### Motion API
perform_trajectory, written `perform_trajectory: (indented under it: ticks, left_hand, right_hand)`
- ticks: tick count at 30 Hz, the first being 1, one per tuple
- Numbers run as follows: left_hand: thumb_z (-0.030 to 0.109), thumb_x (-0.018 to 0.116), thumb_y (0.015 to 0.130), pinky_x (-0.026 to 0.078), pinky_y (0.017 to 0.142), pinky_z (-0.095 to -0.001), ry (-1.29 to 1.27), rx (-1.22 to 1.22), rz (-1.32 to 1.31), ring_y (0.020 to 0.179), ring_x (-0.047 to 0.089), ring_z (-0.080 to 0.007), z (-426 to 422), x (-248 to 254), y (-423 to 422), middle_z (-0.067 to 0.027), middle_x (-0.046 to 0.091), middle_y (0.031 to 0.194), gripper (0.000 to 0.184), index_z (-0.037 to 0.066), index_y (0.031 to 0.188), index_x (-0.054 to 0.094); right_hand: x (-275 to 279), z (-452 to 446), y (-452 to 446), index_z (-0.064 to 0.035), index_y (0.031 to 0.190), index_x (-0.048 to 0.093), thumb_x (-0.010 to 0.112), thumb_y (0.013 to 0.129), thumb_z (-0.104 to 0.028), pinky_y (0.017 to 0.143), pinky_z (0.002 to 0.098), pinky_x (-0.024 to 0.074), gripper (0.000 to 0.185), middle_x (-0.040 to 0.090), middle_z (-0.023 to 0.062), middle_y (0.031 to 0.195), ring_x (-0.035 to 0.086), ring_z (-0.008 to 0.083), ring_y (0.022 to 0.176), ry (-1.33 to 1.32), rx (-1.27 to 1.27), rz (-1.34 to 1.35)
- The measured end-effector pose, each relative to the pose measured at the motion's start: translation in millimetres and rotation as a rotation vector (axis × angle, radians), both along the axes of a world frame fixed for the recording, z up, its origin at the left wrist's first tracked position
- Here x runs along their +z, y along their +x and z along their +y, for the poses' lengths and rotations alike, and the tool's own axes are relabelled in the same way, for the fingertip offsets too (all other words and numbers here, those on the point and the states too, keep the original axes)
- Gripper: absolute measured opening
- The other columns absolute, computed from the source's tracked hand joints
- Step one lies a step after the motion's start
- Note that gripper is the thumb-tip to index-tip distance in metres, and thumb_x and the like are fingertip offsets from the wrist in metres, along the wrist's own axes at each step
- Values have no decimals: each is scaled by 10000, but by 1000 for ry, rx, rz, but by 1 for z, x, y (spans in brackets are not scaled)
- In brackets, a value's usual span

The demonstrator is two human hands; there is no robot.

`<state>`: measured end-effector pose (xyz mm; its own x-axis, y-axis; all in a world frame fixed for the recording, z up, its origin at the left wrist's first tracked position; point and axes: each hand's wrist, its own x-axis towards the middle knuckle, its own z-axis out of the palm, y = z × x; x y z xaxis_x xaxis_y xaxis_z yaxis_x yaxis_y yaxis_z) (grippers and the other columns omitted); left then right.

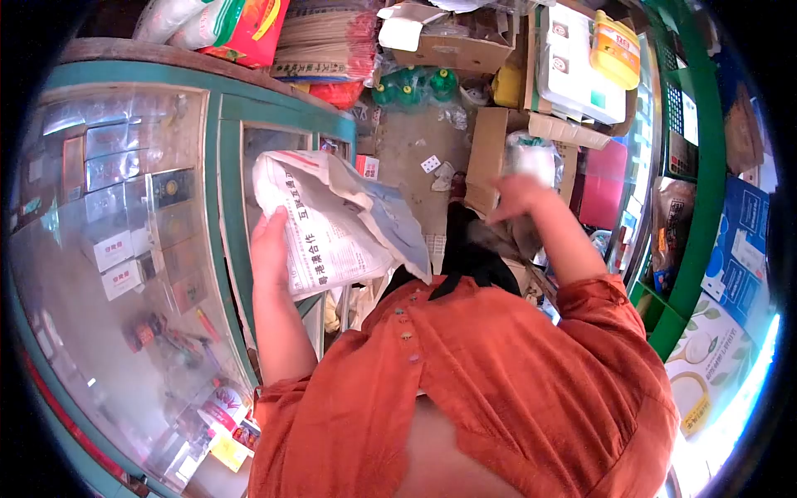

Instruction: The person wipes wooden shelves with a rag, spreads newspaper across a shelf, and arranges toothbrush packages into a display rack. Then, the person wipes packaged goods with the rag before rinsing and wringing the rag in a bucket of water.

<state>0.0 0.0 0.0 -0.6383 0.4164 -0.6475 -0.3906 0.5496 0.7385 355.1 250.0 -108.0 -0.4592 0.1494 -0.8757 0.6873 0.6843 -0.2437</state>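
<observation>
A folded newspaper (336,236) with black Chinese print is raised in front of me on the left. My left hand (270,241) is closed on its left edge, the thumb lying over the paper. The newspaper's upper right sheet flares outward and droops toward my orange shirt. Farther right, my right hand (520,197) is held out with fingers apart and nothing visible in it, slightly blurred. Just beyond it is a white, blurred object in clear plastic (535,162), beside an open cardboard box (487,153); whether the hand touches either, I cannot tell.
A green-framed glass display case (286,104) with small boxes runs along my left. Ahead, the floor (407,149) has a playing card (430,163) and scraps. Green bottles (407,85) stand farther back. A yellow jug (615,51) rests on white boxes, and green shelving (710,166) borders the right.
</observation>
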Motion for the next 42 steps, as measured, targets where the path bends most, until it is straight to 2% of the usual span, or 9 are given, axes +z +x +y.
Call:
perform_trajectory:
  ticks: [5, 10, 16, 27, 29, 33, 36, 39, 42]
  left_hand:
    - [172, 555, 953, 516, 862, -349, 176, 167, -18, 981, 656, -239, 22, 32, -25, -150, 655, 1124, 360, -50, 1236, 544]
    - [177, 543, 958, 514, 867, -355, 234, 164, -50, 980, 653, -249, 9, 36, -34, -158, 644, 1137, 368, -54, 1244, 532]
    - [186, 511, 976, 480, 882, -335, 100, -15, 101, 1001, 627, -214, -6, 40, -32, -137, 641, 1121, 388, -54, 1281, 516]
    - [194, 477, 982, 463, 864, -344, -240, -523, 666, 952, 643, -237, -22, 35, -42, -167, 684, 1035, 324, -54, 1168, 574]
    - [180, 483, 967, 475, 835, -394, -210, -486, 749, 916, 654, -324, -16, 41, -33, -219, 675, 986, 293, -36, 1136, 587]
    - [172, 499, 946, 473, 808, -453, -377, -743, 899, 920, 613, -427, -9, 26, -31, -253, 649, 969, 260, -7, 1102, 605]
    - [169, 527, 935, 481, 799, -434, -271, -623, 834, 914, 617, -422, -5, 29, -26, -248, 650, 990, 247, 4, 1093, 621]
    - [161, 556, 935, 493, 770, -377, -333, -722, 785, 852, 661, -329, 4, 34, -23, -184, 690, 964, 246, 6, 1113, 624]
    - [162, 573, 944, 495, 739, -315, -154, -610, 424, 809, 655, -184, 8, 37, -30, -93, 703, 935, 258, -7, 1133, 625]
  right_hand:
    - [-47, -117, -54, -58, 1500, 238, 743, 683, -562, 874, 408, 500, 1084, 663, 191, 1105, 640, 351, 1024, -210, 51, 124]
    - [-54, -169, -77, -250, 1515, 242, 682, 792, -387, 847, 425, 511, 857, 645, 243, 1071, 648, 374, 972, -80, -636, 483]
    - [-48, -5, -51, -156, 1157, 687, 723, 830, -394, 932, 308, 469, 406, 700, 45, 1091, 628, 156, 1005, -321, -852, 704]
    - [100, 112, -35, -41, 1140, 679, 593, 883, -542, 940, 358, 452, 569, 669, 122, 1153, 606, 239, 1053, 166, -892, 632]
    - [51, 139, -13, -34, 1150, 670, 562, 897, -548, 930, 368, 458, 583, 661, 146, 1176, 618, 260, 1036, -228, -1129, 897]
    - [58, 146, -1, -2, 1122, 668, 564, 928, -442, 905, 358, 473, 492, 688, 144, 1082, 636, 240, 1000, 437, -483, 322]
    - [54, 162, 25, 29, 1090, 662, 501, 916, -523, 923, 397, 460, 601, 671, 226, 1077, 625, 349, 1029, -106, -1397, 873]
    - [72, 177, 35, 40, 1104, 655, 565, 903, -482, 899, 359, 472, 567, 688, 177, 1032, 636, 266, 998, 485, -990, 623]
    - [82, 197, 42, -22, 1330, 514, 609, 899, -426, 879, 341, 495, 599, 637, 181, 1143, 627, 242, 1031, 99, -1405, 1099]
